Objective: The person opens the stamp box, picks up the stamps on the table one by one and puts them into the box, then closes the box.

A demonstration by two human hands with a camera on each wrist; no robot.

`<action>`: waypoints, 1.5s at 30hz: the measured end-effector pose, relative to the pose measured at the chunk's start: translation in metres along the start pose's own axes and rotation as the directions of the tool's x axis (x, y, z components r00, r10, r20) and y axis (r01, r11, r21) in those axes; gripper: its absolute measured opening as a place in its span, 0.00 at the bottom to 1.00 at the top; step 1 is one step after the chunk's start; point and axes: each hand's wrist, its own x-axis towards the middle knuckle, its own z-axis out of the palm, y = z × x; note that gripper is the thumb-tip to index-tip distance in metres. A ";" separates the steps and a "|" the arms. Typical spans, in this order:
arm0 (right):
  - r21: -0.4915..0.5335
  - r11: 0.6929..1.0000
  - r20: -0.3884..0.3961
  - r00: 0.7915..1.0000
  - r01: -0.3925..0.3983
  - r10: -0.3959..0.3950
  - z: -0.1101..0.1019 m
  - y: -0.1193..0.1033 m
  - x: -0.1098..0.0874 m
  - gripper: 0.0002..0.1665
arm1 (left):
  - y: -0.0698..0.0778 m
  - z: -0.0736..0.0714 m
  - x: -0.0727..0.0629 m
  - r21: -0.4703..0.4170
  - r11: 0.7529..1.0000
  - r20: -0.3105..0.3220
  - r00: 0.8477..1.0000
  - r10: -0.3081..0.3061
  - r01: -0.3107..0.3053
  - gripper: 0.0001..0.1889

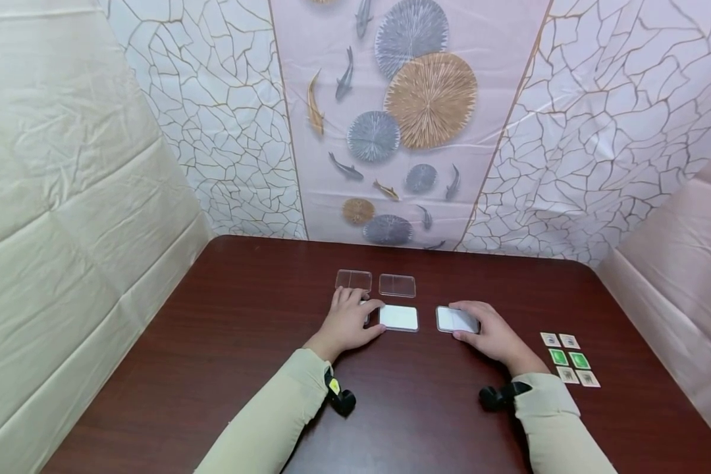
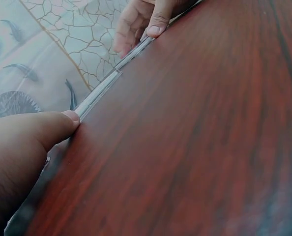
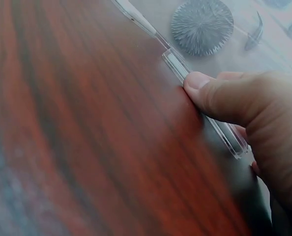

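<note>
Near the table's middle, my left hand [image 1: 349, 320] holds the left end of a shallow clear plastic box [image 1: 398, 318] with a flat white content, thumb on its near edge and index finger at its far edge. Part of another clear case [image 1: 365, 315] shows under that hand, mostly hidden. To the right, my right hand [image 1: 488, 331] grips the right end of a second clear box [image 1: 455, 320] of white content. Its thumb [image 3: 205, 91] presses the near side in the right wrist view. Both boxes lie flat on the table, with a gap between them.
Behind the boxes lie two clear plastic lids or trays, one at left [image 1: 353, 280] and one at right [image 1: 397, 286]. Several small square cards, some green [image 1: 559, 357] and some pale [image 1: 569, 341], lie in rows on the table [image 1: 225, 368] at right. Patterned cloth hangs behind.
</note>
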 end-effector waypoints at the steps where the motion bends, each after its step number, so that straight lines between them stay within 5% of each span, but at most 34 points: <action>1: 0.001 1.000 -0.002 1.000 -0.002 0.002 0.000 -0.001 0.000 0.32 | 0.000 0.000 0.000 0.003 1.000 0.000 1.000 -0.001 0.001 0.26; 18: 0.016 0.998 -0.001 0.998 -0.060 0.060 -0.001 0.000 -0.003 0.31 | 0.000 0.000 -0.001 -0.022 1.000 -0.011 1.000 0.000 0.000 0.25; 32: 0.055 0.996 -0.099 0.993 0.070 -0.064 -0.008 0.001 0.009 0.22 | 0.002 -0.005 -0.003 -0.031 1.000 -0.014 1.000 0.000 0.000 0.26; 45: 0.060 0.998 0.025 0.999 -0.032 0.031 -0.007 0.021 0.045 0.20 | 0.001 -0.002 -0.002 -0.027 1.000 -0.011 1.000 -0.006 0.006 0.26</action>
